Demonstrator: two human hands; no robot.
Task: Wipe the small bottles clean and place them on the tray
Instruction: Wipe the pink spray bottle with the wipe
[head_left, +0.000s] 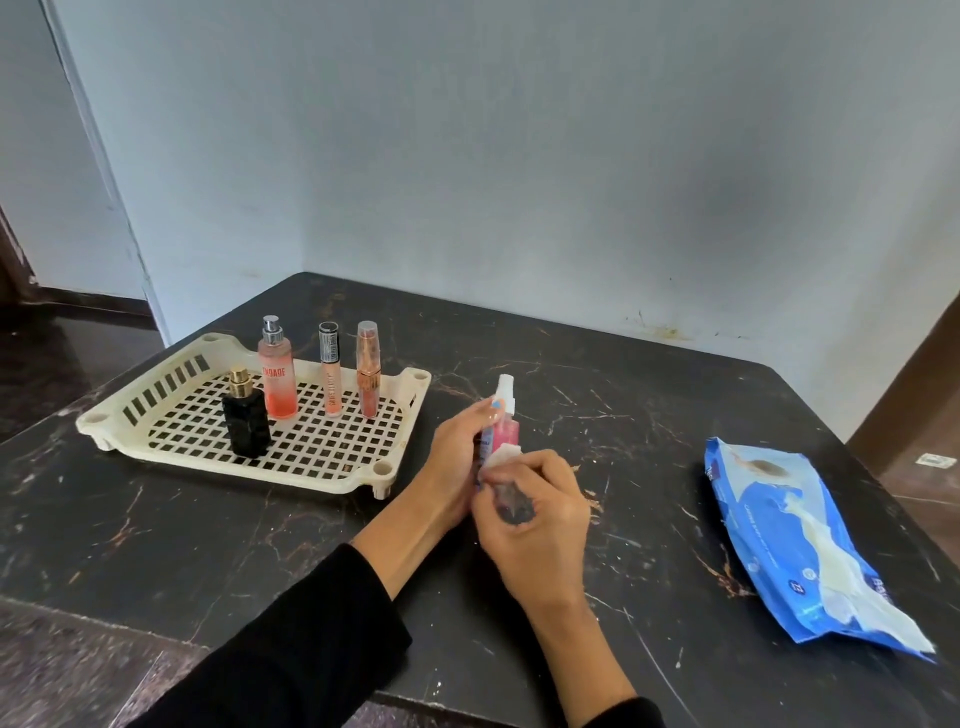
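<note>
The right hand, nearest the camera, is curled around a white wipe and presses it against the lower body of the pink spray bottle. The bottle's long axis is vertical, white nozzle pointing up; it is held above the dark marble table, just right of the cream tray. The left hand grips the bottle from the left, fingers wrapped around its body. Four bottles stand upright on the tray. A blue wipes pack lies at right.
</note>
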